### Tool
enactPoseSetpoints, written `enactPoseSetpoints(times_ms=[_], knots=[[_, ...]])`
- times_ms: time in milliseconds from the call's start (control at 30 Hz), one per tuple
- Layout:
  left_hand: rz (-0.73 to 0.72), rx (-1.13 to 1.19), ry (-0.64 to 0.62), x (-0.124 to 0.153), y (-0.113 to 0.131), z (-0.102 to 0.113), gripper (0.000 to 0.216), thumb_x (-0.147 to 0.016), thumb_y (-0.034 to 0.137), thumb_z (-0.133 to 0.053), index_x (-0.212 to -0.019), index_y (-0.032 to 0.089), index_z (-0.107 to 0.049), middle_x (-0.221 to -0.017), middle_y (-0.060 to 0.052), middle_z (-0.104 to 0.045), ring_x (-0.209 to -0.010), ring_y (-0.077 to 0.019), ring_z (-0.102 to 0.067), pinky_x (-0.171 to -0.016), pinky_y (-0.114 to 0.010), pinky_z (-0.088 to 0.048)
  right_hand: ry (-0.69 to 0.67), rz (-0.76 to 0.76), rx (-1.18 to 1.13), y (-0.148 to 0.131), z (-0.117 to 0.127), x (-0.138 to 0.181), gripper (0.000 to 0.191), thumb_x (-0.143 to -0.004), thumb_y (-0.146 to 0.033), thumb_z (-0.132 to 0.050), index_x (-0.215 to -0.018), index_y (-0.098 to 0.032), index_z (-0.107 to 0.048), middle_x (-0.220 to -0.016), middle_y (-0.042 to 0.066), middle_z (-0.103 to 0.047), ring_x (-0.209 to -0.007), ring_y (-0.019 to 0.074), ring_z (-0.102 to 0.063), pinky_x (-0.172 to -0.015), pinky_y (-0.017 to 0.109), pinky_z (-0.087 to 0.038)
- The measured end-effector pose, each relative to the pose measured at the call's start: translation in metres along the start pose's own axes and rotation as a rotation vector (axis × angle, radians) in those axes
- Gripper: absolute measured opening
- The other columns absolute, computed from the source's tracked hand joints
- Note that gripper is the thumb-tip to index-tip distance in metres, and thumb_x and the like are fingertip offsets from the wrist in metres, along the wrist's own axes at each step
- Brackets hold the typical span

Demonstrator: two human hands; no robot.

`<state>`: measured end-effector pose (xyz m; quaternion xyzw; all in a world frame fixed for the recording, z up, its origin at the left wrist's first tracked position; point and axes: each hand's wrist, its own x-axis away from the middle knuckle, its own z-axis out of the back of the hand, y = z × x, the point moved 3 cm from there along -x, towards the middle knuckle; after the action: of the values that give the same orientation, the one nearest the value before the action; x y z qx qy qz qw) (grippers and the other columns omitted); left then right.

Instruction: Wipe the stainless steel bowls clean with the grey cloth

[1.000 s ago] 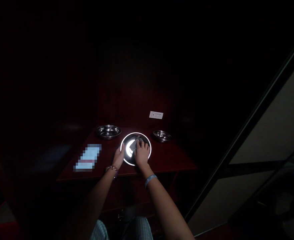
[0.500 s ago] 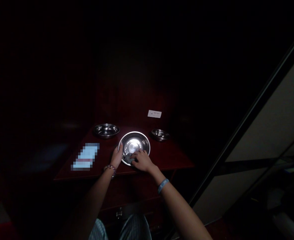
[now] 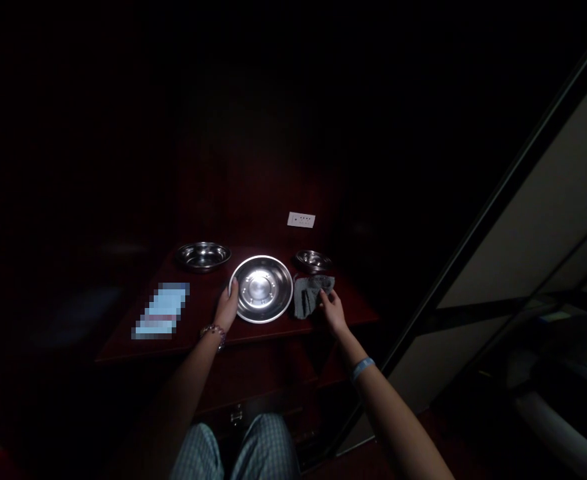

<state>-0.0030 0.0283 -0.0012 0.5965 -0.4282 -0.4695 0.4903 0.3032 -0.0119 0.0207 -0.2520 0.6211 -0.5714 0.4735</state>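
Note:
A shiny metal bowl (image 3: 260, 288) is tilted towards me over the front of the dark red desk. My left hand (image 3: 227, 307) grips its left rim, thumb on the inside edge and fingers hidden behind. To the right of the bowl, my right hand (image 3: 332, 311) pinches a grey cloth (image 3: 307, 297), which hangs loosely from the fingers, apart from the bowl. Just behind the cloth sit small metal bowls (image 3: 313, 261), seemingly stacked. Another metal bowl (image 3: 203, 257), wide and shallow, stands at the back left of the desk.
A blurred-out bright flat object (image 3: 162, 311) lies on the left of the desk (image 3: 208, 333). On the back wall is a white power socket (image 3: 301, 220). A drawer handle (image 3: 236, 415) shows below, above my knees. A pale panel (image 3: 498, 280) slants along the right.
My right hand has come out of the bowl and moved right, taking the cloth with it. My left hand still holds the bowl's rim. The view has shifted slightly.

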Motion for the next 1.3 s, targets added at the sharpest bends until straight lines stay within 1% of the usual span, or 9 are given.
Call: enactPoseSetpoints(times_ms=[133,233,300,367,467,600,767,967,1300], knots=[[-0.006,-0.011,-0.003,0.001,0.000,0.001,0.055,-0.102,0.053,-0.040,-0.129,0.013,-0.067,-0.128,-0.016,-0.073,-0.134,-0.0279,-0.060,-0.113,-0.036,-0.045,0.067,-0.023,0.083,0.026,-0.003,0.003,0.044,-0.087,-0.051,-0.056,-0.108,-0.014,-0.065,-0.096,0.011,-0.075,-0.078,0.0203,-0.067,-0.072,0.030,-0.053],[-0.006,-0.029,-0.013,0.002,0.001,0.002,0.057,-0.103,0.053,-0.038,-0.129,0.011,-0.066,-0.130,-0.017,-0.071,-0.134,-0.0274,-0.059,-0.113,-0.036,-0.045,0.110,0.074,0.339,0.023,-0.017,0.012,0.036,-0.093,-0.031,-0.044,-0.118,-0.014,-0.064,-0.111,0.014,-0.074,-0.098,0.0225,-0.068,-0.091,0.033,-0.052],[0.001,-0.034,-0.018,0.003,0.002,0.002,0.057,-0.103,0.052,-0.038,-0.130,0.009,-0.065,-0.133,-0.018,-0.070,-0.135,-0.0279,-0.059,-0.115,-0.036,-0.044,0.069,0.138,0.533,0.017,-0.029,0.020,0.039,-0.095,-0.023,-0.040,-0.125,-0.016,-0.063,-0.119,0.013,-0.072,-0.107,0.0225,-0.067,-0.097,0.033,-0.049],[0.014,-0.036,-0.012,0.004,0.003,0.003,0.057,-0.103,0.052,-0.039,-0.130,0.008,-0.064,-0.135,-0.018,-0.069,-0.135,-0.0283,-0.059,-0.116,-0.037,-0.042,0.005,0.169,0.695,0.010,-0.039,0.027,0.043,-0.095,-0.022,-0.041,-0.135,-0.019,-0.059,-0.127,0.012,-0.070,-0.115,0.0228,-0.065,-0.098,0.032,-0.048],[0.023,-0.048,0.004,0.004,0.002,0.004,0.058,-0.103,0.052,-0.040,-0.134,0.009,-0.063,-0.139,-0.017,-0.067,-0.138,-0.0287,-0.057,-0.118,-0.038,-0.040,-0.021,0.153,0.843,0.003,-0.046,0.032,0.057,-0.096,-0.025,-0.046,-0.152,-0.018,-0.042,-0.139,0.014,-0.064,-0.124,0.0247,-0.062,-0.097,0.032,-0.049],[0.009,-0.046,0.018,0.000,-0.004,0.007,0.059,-0.102,0.053,-0.042,-0.139,0.011,-0.061,-0.144,-0.016,-0.064,-0.141,-0.0292,-0.054,-0.121,-0.041,-0.037,-0.034,0.081,0.940,0.004,-0.048,0.031,0.071,-0.098,-0.034,-0.052,-0.160,-0.012,-0.026,-0.130,0.020,-0.067,-0.116,0.0293,-0.067,-0.095,0.036,-0.049],[0.031,-0.054,0.068,-0.003,-0.010,0.012,0.052,-0.101,0.050,-0.046,-0.136,0.016,-0.065,-0.140,-0.013,-0.067,-0.139,-0.0271,-0.056,-0.120,-0.039,-0.038,-0.050,0.093,0.975,0.010,-0.051,0.031,0.058,-0.101,-0.039,-0.050,-0.151,-0.011,-0.041,-0.127,0.023,-0.068,-0.113,0.0300,-0.068,-0.096,0.037,-0.047],[0.016,-0.044,0.071,0.000,-0.008,0.016,0.055,-0.100,0.052,-0.046,-0.134,0.014,-0.066,-0.135,-0.015,-0.070,-0.137,-0.0265,-0.058,-0.118,-0.037,-0.040,-0.097,0.122,1.003,0.014,-0.052,0.032,0.039,-0.104,-0.035,-0.044,-0.134,-0.013,-0.058,-0.117,0.020,-0.072,-0.112,0.0282,-0.068,-0.095,0.036,-0.047],[0.020,-0.031,0.109,0.003,-0.008,0.014,0.052,-0.101,0.048,-0.046,-0.134,0.012,-0.064,-0.128,-0.015,-0.074,-0.134,-0.0288,-0.061,-0.115,-0.039,-0.044,-0.079,0.186,1.065,0.018,-0.054,0.029,0.035,-0.104,-0.024,-0.038,-0.128,-0.014,-0.061,-0.110,0.019,-0.072,-0.108,0.0280,-0.068,-0.089,0.035,-0.047]])
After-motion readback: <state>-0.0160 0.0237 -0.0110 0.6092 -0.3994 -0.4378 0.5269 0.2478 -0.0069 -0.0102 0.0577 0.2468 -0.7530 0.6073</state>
